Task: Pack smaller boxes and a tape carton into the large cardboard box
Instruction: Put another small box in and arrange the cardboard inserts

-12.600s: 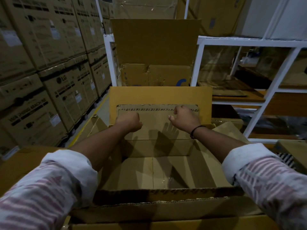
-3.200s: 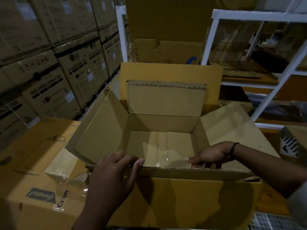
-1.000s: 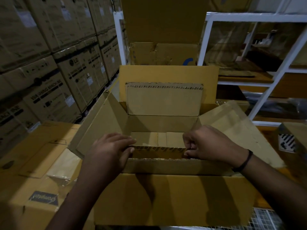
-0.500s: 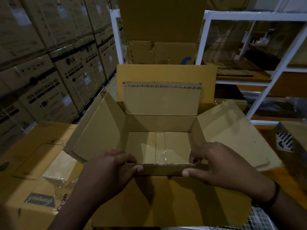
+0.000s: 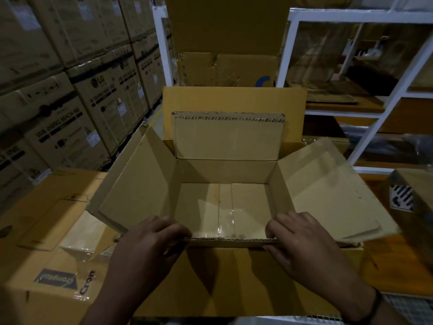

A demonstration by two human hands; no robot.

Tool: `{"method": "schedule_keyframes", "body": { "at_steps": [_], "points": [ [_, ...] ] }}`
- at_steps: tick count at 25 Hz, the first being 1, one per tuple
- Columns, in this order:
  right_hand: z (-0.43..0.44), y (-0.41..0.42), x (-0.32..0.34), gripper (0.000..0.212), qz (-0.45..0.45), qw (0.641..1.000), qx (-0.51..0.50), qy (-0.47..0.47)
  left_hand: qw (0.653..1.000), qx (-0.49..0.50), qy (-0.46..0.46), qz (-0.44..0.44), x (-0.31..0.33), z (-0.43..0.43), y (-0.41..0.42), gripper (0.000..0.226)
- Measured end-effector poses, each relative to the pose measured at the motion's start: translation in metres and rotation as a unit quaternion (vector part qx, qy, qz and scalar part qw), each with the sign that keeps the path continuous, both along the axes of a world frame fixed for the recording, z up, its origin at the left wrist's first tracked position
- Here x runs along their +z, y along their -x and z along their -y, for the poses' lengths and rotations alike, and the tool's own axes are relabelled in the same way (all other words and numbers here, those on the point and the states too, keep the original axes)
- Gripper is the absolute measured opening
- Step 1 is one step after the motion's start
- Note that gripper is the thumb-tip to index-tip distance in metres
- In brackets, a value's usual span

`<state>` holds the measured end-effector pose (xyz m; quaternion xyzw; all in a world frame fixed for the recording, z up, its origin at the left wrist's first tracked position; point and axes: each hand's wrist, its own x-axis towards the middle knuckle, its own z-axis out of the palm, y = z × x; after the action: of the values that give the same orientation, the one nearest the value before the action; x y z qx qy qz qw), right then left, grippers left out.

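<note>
At the near flap of the large open brown cardboard box, the left hand and right hand each have the grip closed over its edge.

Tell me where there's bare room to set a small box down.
The floor of the large box is bare between all four walls. The top of the carton on the left, beside the left flap, also looks free. The near rim is crowded: left hand and right hand both grip the near flap.
</note>
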<state>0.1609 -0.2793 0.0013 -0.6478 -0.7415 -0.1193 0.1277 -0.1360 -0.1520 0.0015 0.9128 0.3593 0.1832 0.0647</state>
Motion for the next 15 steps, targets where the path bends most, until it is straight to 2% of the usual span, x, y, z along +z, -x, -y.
{"method": "schedule_keyframes", "body": {
  "at_steps": [7,10,15],
  "points": [
    [0.004,0.002,-0.01,0.032,0.007,1.0,-0.005,-0.028,0.999,0.013,-0.018,0.045,-0.015,0.006,0.001,0.038],
    [0.003,0.003,-0.012,0.029,0.009,0.999,-0.01,-0.039,0.996,0.01,-0.044,0.083,-0.021,0.006,0.002,0.016],
    [0.006,0.002,-0.017,0.012,0.01,0.999,-0.004,-0.051,0.994,0.024,-0.058,0.094,-0.03,0.007,0.002,0.021]
  ]
}}
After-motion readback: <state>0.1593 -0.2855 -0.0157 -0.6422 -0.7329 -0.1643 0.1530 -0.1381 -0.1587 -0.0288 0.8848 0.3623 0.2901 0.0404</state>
